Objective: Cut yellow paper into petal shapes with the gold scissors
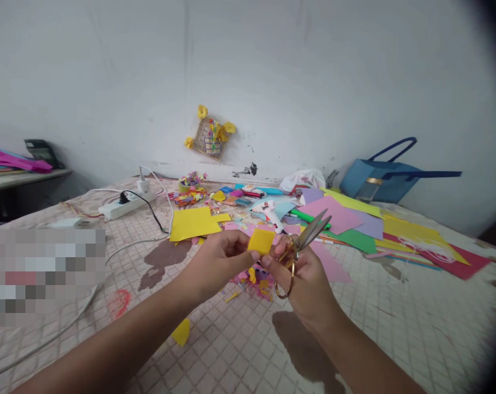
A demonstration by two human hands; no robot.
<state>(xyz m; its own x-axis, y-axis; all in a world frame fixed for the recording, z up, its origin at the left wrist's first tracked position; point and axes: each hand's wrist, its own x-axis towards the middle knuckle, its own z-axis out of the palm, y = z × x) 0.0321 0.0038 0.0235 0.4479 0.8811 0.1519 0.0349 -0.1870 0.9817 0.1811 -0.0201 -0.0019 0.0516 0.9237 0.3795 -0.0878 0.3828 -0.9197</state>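
Between the fingers of my left hand (219, 260) is a small folded piece of yellow paper (261, 241). My right hand (313, 284) has gold-handled scissors (312, 230) hooked in it, blades apart and pointing up to the right, away from the paper. The right thumb and fingertips also touch the lower right edge of the yellow piece. Below the hands lies a heap of coloured paper scraps (254, 279). A larger yellow sheet (192, 223) rests just beyond my left hand, and a rounded yellow scrap (181, 332) is near my left forearm.
A white glue gun (271, 214) lies behind the hands. Coloured sheets (333, 213) spread to the right, before a blue bag (379, 178). At left are a power strip (127, 205) and a white cable (95, 290). A decorated woven panel (210, 137) is on the wall.
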